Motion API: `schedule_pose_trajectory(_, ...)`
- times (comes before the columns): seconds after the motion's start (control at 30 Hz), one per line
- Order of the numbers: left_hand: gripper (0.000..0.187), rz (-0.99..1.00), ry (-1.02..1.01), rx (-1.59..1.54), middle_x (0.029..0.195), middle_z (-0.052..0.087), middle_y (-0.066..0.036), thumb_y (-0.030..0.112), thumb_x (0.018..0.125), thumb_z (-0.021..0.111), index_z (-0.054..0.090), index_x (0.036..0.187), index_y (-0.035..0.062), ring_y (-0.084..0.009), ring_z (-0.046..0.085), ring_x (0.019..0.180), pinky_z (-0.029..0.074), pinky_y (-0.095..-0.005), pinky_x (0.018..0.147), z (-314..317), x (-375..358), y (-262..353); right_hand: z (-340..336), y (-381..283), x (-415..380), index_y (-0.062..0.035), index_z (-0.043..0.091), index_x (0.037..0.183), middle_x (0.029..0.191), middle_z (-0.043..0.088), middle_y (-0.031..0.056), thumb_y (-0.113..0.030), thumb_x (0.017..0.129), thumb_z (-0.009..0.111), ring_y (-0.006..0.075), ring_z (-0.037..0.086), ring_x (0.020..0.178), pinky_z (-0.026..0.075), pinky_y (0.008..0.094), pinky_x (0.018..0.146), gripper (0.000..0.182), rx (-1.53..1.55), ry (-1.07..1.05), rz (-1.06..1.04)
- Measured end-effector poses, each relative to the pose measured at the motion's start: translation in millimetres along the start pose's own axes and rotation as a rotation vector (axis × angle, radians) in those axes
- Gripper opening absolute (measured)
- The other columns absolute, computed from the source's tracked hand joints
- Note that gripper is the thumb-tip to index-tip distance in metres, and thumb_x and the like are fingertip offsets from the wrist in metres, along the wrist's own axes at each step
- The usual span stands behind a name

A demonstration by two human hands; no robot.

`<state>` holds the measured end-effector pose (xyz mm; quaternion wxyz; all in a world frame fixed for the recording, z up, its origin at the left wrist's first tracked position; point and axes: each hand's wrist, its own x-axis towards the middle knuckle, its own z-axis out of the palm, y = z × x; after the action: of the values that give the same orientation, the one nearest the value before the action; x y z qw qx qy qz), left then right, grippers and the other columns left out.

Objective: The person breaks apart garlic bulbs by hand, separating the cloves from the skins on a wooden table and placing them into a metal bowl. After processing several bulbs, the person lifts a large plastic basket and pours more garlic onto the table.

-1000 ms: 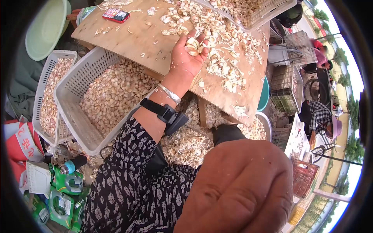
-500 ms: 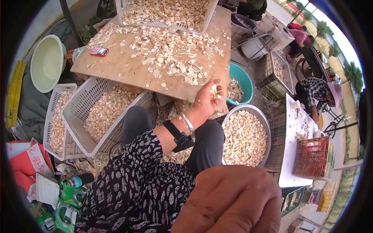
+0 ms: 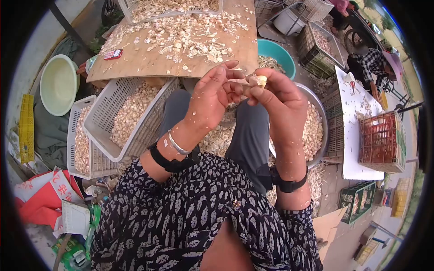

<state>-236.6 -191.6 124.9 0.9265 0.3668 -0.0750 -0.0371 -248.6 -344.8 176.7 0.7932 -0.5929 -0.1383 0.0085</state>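
Observation:
My left hand [image 3: 209, 97] is raised over my lap, its fingers curled beside my right hand; what sits between its fingertips is too small to make out. Between the thumb and fingers of my right hand [image 3: 285, 101] is a pale garlic clove [image 3: 261, 81]. Just beyond both hands lies the wooden board [image 3: 135, 63], scattered with cloves and skins [image 3: 192, 38]. A metal basin [image 3: 322, 113] of cloves stands right of my knees, partly hidden by my right forearm.
White crates [image 3: 106, 110] of garlic stand at the left, near a pale green basin [image 3: 58, 86]. A teal basin [image 3: 285, 56] is beyond my right hand. At the right are a white table [image 3: 350, 144], a red crate [image 3: 379, 140] and a person in a checked shirt [image 3: 371, 63].
My right hand has moved up from the bottom of the view and meets my left hand, now holding a clove. My left hand has turned and shifted left. The view has shifted.

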Motion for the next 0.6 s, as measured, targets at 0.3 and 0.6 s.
schedule_pose_trajectory(0.3,0.034,-0.1,0.116,-0.003,0.104,0.059,-0.008,0.009,0.094,0.048,0.047,0.125,-0.003,-0.0114,0.055,0.081,0.048,-0.0264,0.073,-31,-24,-35,2,71,5,0.0011,0.066,0.101,0.088,0.063,0.0047,-0.004,0.085,0.06,0.0086,0.056,0.067,0.046,0.0204,0.058,0.018,-0.428,0.078,-0.024)
schedule_pose_trajectory(0.6,0.031,-0.097,0.183,-0.32,0.116,0.056,-0.017,0.008,0.093,0.049,0.047,0.123,0.0006,-0.0187,0.057,0.098,0.05,-0.0247,0.078,-63,-26,6,-26,90,4,0.0045,0.059,0.113,0.091,0.063,0.0083,-0.003,0.089,0.055,0.0111,0.057,0.068,0.047,0.0222,0.055,0.025,0.189,0.167,0.243)
